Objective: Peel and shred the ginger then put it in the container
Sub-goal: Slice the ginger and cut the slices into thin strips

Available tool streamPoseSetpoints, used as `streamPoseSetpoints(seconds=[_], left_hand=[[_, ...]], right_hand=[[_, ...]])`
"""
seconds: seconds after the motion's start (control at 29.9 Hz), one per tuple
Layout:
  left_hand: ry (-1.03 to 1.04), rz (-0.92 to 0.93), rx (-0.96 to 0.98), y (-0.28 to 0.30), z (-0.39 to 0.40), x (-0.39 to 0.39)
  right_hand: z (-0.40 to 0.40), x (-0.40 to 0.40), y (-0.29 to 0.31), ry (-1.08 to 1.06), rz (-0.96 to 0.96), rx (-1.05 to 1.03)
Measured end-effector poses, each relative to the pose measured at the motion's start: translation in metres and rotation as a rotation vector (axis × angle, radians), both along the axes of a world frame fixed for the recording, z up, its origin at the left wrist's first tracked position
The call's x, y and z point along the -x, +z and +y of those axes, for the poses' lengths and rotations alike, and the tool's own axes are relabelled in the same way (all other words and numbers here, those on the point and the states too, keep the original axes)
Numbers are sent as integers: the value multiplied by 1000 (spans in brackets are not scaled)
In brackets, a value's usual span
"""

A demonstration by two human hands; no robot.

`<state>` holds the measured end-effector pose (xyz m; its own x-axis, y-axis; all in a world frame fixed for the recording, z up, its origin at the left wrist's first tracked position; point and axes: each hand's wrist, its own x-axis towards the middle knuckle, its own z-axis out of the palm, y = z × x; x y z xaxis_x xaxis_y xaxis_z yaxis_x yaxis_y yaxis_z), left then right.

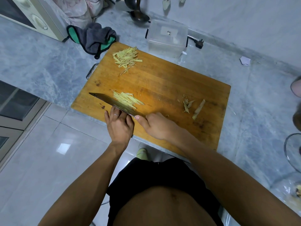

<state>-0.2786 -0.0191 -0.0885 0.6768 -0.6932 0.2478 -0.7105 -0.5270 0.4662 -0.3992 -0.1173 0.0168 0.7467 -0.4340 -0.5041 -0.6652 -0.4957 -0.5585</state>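
Observation:
A wooden cutting board (162, 82) lies on the marble counter. One pile of ginger shreds (126, 57) sits at its far edge. A second batch of ginger strips (128, 99) lies against the blade of a cleaver (105, 100) near the front edge. My right hand (153, 124) grips the cleaver's handle, which it hides. My left hand (118, 123) rests with its fingertips on the blade's near side. Ginger peels (193, 106) lie on the board's right part. A clear plastic container (167, 38) stands just beyond the board.
A grey and green cloth (92, 38) lies beyond the board's far left corner. A microwave (32, 15) stands at the far left, a dark ladle (138, 15) and a power plug (199, 43) near the container. A glass bowl rim (291, 152) shows at right.

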Motion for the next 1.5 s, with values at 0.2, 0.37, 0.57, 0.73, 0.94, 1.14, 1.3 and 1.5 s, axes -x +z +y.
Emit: streamPoseSetpoints(seconds=[0.2, 0.37, 0.57, 0.73, 0.94, 1.14, 1.3, 1.5], left_hand=[[-37, 22, 50, 5, -1, 0], [-37, 17, 52, 6, -1, -1], [-9, 12, 46, -2, -1, -2], [24, 36, 81, -5, -2, -4], [16, 22, 76, -8, -2, -4], [17, 84, 69, -8, -1, -4], [88, 359, 147, 8, -1, 0], [126, 519, 193, 30, -1, -13]], right_hand=[[-4, 2, -1, 7, -54, 10], [-5, 7, -4, 6, -81, 4], [-4, 7, 0, 23, -42, 7], [-3, 7, 1, 20, -26, 3], [-2, 1, -11, -18, -4, -44], [-2, 3, -6, -30, -50, -33], [-6, 3, 5, -80, -129, -69], [-13, 17, 19, -193, -195, -128]])
